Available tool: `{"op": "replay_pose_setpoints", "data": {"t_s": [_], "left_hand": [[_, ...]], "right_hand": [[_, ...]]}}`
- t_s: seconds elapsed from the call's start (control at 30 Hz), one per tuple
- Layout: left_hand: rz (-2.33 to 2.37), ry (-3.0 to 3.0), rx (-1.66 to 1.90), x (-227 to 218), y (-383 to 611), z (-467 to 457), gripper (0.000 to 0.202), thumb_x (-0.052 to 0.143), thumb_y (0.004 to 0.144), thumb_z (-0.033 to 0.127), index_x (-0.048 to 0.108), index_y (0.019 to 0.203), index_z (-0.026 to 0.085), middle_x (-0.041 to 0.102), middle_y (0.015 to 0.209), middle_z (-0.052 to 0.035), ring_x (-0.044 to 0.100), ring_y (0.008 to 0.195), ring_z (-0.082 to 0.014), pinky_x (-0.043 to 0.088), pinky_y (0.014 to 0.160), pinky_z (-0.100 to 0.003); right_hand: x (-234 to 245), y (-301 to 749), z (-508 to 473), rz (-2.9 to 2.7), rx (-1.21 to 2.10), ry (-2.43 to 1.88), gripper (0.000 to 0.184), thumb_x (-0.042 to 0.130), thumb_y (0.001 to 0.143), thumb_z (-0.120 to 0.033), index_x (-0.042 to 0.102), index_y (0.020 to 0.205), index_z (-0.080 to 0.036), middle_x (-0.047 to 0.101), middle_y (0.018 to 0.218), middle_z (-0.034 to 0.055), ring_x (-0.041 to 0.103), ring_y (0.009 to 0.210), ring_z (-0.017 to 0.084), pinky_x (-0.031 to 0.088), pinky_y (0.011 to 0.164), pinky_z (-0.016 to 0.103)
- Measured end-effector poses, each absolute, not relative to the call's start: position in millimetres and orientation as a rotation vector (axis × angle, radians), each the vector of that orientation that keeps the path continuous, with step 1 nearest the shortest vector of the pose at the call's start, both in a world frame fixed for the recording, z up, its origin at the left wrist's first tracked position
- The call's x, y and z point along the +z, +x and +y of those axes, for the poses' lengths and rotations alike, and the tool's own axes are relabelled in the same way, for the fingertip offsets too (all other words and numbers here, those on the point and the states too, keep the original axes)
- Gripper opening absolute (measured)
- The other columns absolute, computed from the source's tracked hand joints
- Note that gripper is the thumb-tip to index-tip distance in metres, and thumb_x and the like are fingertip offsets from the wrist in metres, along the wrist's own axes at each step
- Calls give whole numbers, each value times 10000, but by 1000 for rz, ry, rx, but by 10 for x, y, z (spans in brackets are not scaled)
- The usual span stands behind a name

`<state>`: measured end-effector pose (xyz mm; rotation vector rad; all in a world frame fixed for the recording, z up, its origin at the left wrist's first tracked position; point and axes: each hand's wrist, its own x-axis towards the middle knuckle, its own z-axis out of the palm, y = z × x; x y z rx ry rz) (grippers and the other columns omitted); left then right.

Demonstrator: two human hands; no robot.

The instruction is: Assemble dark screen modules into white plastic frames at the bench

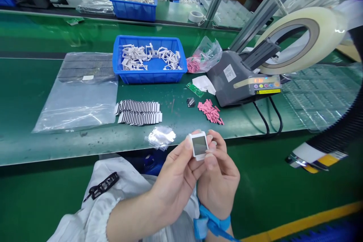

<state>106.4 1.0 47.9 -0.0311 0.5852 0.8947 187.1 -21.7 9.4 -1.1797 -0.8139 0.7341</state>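
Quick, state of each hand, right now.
Left hand: closed, pinching the left edge of the small white square plastic frame with a grey panel.
Right hand: closed, pinching the same frame's right edge.

The left hand (176, 179) is bare below a loose white sleeve (85, 223) gathered at an elastic cuff, the right hand (221, 181) wears a bright blue strap (211, 222) round its wrist, perhaps an anti-static band, and a white coat (124, 181) covers the body.
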Motion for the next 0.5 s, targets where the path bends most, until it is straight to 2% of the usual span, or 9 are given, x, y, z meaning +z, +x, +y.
{"op": "replay_pose_setpoints", "data": {"t_s": [0.17, 0.27, 0.37, 0.43, 0.5], "left_hand": [[590, -33, 901, 466, 1079, 2, 244, 576, 869, 319, 675, 1023, 158, 713, 981, -78, 670, 943, -171, 525, 875, -254], [591, -44, 897, 474, 1090, -17, 249, 603, 849, 333, 677, 1020, 168, 716, 967, -70, 670, 942, -173, 523, 888, -268], [609, -64, 884, 487, 1091, -29, 261, 636, 825, 324, 669, 1052, 199, 721, 951, -53, 671, 947, -179, 521, 901, -292], [617, -54, 881, 486, 1086, -32, 250, 648, 816, 319, 678, 1038, 207, 724, 950, -48, 667, 961, -183, 516, 907, -294], [613, -21, 883, 472, 1076, -38, 227, 641, 820, 331, 697, 996, 201, 726, 953, -48, 660, 983, -186, 510, 911, -284]], "right_hand": [[72, 1868, -217, -832, 681, -1182, 84, 664, 775, -191, 697, 766, -268, 594, 1171, 19, 631, 988, 175, 554, 821, 352], [55, 1861, -231, -879, 610, -1238, 82, 652, 780, -178, 686, 767, -251, 577, 1196, 34, 622, 996, 192, 540, 856, 400], [63, 1840, -232, -944, 464, -1320, 91, 652, 775, -172, 680, 815, -249, 554, 1239, 42, 571, 1094, 226, 482, 935, 452], [88, 1832, -220, -956, 372, -1363, 258, 669, 759, -181, 654, 1002, -264, 532, 1272, 56, 523, 1159, 247, 435, 980, 482], [127, 1844, -206, -937, 335, -1368, 487, 695, 732, -185, 561, 1192, -273, 521, 1285, 69, 502, 1180, 254, 416, 996, 490]]}}
